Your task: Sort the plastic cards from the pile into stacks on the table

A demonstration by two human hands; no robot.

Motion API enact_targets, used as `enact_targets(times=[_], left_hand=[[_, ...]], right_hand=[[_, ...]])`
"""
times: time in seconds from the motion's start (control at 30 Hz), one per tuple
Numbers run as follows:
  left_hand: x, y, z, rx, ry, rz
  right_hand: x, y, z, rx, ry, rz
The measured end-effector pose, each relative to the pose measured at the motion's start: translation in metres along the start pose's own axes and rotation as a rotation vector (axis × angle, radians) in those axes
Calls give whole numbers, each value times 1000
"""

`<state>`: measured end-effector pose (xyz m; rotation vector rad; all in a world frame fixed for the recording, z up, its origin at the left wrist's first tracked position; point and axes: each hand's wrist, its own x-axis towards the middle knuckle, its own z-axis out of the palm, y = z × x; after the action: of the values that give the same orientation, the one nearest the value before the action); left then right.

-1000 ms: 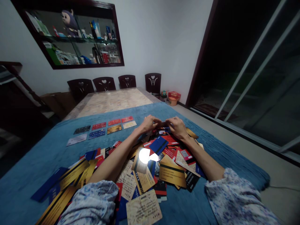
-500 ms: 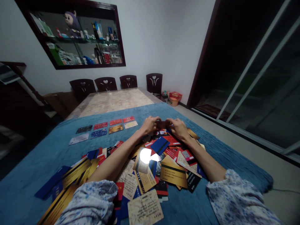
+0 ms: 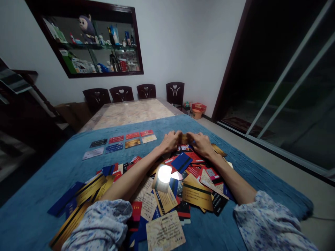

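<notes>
Head view: forearms stretched over the card pile; at the pile's far edge, left hand and right hand curled, pinching 1 gold card from opposite ends.

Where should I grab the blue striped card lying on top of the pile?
Probably take the blue striped card by its near edge, from your side, thumb under, fingers over: it lies uppermost, nothing overlapping it. Left hand and right hand pinch a gold card.
</notes>
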<state>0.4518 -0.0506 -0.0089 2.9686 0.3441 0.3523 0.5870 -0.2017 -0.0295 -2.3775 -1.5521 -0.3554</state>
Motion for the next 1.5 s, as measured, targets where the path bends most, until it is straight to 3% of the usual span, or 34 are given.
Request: enact_targets(times=[0.93,1.23,1.5], left_hand=[[-35,-20,-22,38,-10,-24],[-41,-38,-13,17,19,-23],[-51,-46,-22,15,10,-53]], right_hand=[[12,-13,-3,4,-14,-190],[18,-20,-7,15,-85,-247],[26,-32,-13,14,-141,-276]])
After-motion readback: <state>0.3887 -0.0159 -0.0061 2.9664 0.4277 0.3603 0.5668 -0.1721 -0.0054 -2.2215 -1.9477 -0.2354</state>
